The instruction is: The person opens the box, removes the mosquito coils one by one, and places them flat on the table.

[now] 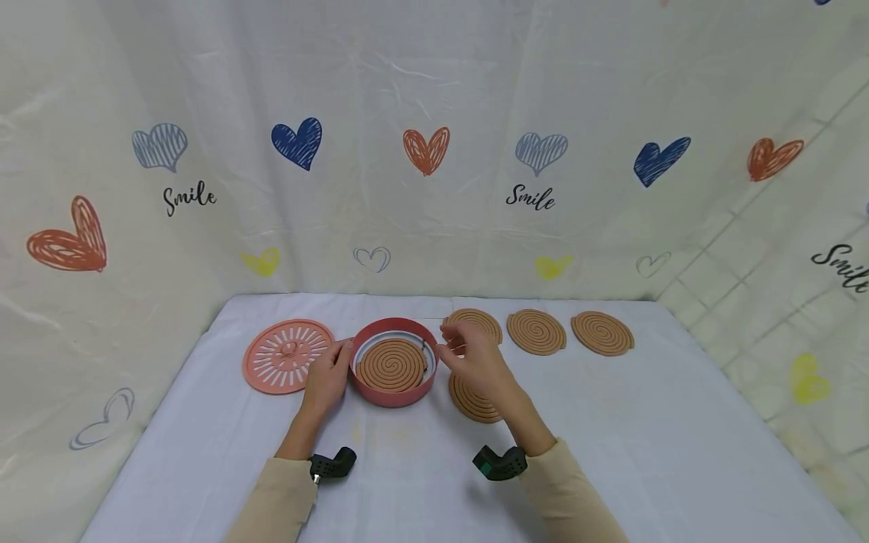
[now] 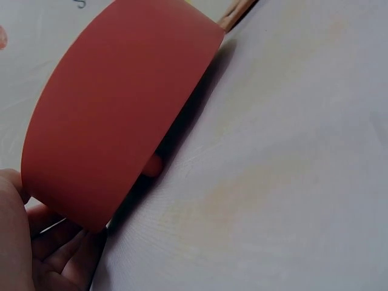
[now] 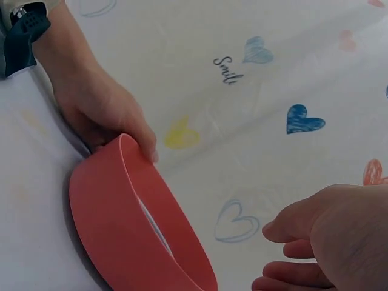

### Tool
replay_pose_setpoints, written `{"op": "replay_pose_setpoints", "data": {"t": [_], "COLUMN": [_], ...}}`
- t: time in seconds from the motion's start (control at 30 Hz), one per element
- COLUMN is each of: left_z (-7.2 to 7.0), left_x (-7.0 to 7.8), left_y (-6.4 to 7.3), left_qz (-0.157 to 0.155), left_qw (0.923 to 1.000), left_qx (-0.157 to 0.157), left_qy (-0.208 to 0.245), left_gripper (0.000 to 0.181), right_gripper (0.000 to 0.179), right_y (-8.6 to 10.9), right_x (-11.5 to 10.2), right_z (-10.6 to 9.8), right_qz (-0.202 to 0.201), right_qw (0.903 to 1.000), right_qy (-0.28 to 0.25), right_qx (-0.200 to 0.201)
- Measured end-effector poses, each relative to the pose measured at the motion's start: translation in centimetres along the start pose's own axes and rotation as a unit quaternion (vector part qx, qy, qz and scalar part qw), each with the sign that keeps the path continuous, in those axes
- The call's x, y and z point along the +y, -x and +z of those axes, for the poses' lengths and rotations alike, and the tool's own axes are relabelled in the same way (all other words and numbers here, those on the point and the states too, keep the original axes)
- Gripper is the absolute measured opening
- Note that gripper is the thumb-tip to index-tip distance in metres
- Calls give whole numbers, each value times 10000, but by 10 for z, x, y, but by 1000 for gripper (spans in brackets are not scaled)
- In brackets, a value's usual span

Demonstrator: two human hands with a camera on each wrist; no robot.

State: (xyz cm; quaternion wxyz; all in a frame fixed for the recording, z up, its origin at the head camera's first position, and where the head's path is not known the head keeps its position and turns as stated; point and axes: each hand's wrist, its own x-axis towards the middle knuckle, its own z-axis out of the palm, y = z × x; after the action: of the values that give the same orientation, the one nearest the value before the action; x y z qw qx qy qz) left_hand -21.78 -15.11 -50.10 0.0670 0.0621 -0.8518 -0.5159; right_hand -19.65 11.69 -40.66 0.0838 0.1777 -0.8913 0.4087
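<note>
A round red mosquito coil box [image 1: 395,400] stands on the white-covered table, with a brown mosquito coil [image 1: 391,365] lying inside it. My left hand [image 1: 328,377] grips the left side of the box; in the left wrist view its thumb and fingers are around the lower edge of the red wall [image 2: 121,109]. By the right rim, my right hand [image 1: 474,360] hovers with loosely bent fingers and nothing held. The right wrist view shows a gap between that hand [image 3: 339,236] and the box [image 3: 115,206]. Partly hidden beneath the right hand lies another coil [image 1: 471,400].
Left of the box lies a pink slotted lid [image 1: 259,369] with a small knob. Along the back right are three more coils: one [image 1: 468,315] partly behind the right hand, one [image 1: 536,332] beside it, and one [image 1: 603,333] farthest right. A heart-printed curtain [image 1: 434,211] closes the back.
</note>
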Motion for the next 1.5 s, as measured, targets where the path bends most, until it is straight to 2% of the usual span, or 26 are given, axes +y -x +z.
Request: {"op": "replay_pose_setpoints", "data": {"t": [0.37, 0.53, 0.73, 1.1, 1.5], "left_z": [1, 0, -1, 1, 1], "left_x": [0, -1, -1, -1, 1], "left_y": [-1, -1, -1, 0, 0], "left_qz": [-45, -44, 6, 43, -3], "left_qw": [10000, 10000, 10000, 10000, 10000], "left_qx": [4, -27, -18, 53, 85], "left_qy": [-19, 1, 8, -60, -48], "left_gripper": [53, 54, 55, 55, 53], "right_gripper": [33, 35, 38, 41, 42], "right_y": [-6, -7, -11, -14, -20], "right_x": [-7, -8, -10, -12, -13], "right_z": [16, 20, 26, 31, 40], "right_qz": [-117, 26, 235, 242, 272], "right_qw": [9999, 9998, 9987, 9967, 9914], "right_qy": [82, -18, 226, 409, 980], "right_qx": [-38, -214, -403, -659, -820]}}
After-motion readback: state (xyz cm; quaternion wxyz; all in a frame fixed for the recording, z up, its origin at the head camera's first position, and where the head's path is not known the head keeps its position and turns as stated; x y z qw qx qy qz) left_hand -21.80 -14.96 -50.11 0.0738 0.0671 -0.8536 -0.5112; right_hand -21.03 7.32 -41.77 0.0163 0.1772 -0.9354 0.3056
